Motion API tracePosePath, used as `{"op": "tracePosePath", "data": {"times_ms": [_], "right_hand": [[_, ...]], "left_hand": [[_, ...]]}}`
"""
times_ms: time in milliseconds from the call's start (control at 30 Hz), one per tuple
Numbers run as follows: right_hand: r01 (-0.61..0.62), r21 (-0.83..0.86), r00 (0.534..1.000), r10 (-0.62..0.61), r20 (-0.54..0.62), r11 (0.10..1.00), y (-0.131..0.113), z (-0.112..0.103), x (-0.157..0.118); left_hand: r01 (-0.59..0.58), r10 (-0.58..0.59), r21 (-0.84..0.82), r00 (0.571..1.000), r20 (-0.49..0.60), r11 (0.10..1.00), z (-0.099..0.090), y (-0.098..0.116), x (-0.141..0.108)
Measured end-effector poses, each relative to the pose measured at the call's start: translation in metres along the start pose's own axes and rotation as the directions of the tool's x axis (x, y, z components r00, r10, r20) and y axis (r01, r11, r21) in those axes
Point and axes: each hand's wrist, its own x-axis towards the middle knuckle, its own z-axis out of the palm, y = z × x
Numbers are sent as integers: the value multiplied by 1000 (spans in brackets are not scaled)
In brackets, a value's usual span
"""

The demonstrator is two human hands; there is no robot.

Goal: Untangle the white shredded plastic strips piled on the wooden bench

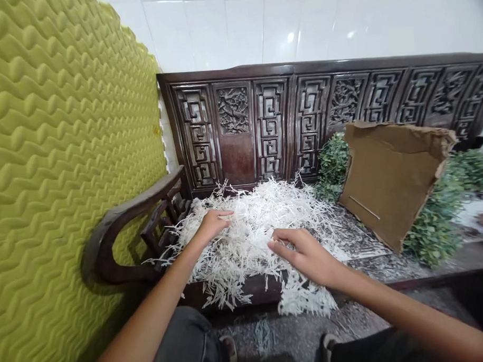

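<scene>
A heap of white, thin, branching sprigs [274, 201] covers the left end of the dark wooden bench seat. My left hand [216, 224] is over the heap's left side, forefinger stretched out and thumb apart from it, with nothing plainly held. To its right, my right hand [307, 252] has thumb and forefinger brought together at the heap's front. Some white sprig appears pinched between those fingertips, though its outline merges with the pile. Below this hand, a clump of white sprigs [307, 300] hangs over the seat's front edge.
The carved bench back [236, 155] runs behind the heap, and a curved armrest [105, 249] bounds it at left. Yellow textured foam mats [65, 129] stand beside the armrest. At right, a brown cardboard piece [392, 181] leans on green artificial foliage [437, 232].
</scene>
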Motion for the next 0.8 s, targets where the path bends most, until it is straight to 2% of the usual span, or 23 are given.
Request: {"op": "tracePosePath", "data": {"times_ms": [67, 133, 233, 300, 433, 567, 700, 800], "right_hand": [[-35, -25, 999, 35, -18, 999, 14, -2, 3], [-57, -32, 998, 56, -17, 998, 24, -4, 6], [-56, -39, 998, 55, -33, 998, 28, -3, 11], [-42, -56, 998, 39, -53, 998, 26, -2, 15], [15, -77, 999, -18, -42, 997, 24, 0, 24], [83, -34, 996, -83, -11, 996, 25, 3, 35], [119, -9, 993, -119, -16, 993, 34, 6, 45], [88, -39, 995, -90, -49, 995, 45, 11, 51]], "left_hand": [[-69, 65, 79, 997, 48, 995, 1, 17, -9], [-158, 135, 150, 979, 156, 976, -1, 39, -18], [-240, 170, 152, 914, 367, 959, -2, 64, -33], [-288, 200, 146, 877, 436, 946, 2, 71, -41], [-358, 251, 168, 855, 454, 919, 13, 67, -49], [-377, 255, 173, 837, 484, 910, 13, 60, -47], [-388, 271, 174, 842, 467, 905, 7, 59, -45], [-399, 306, 167, 861, 407, 901, 6, 59, -43]]}}
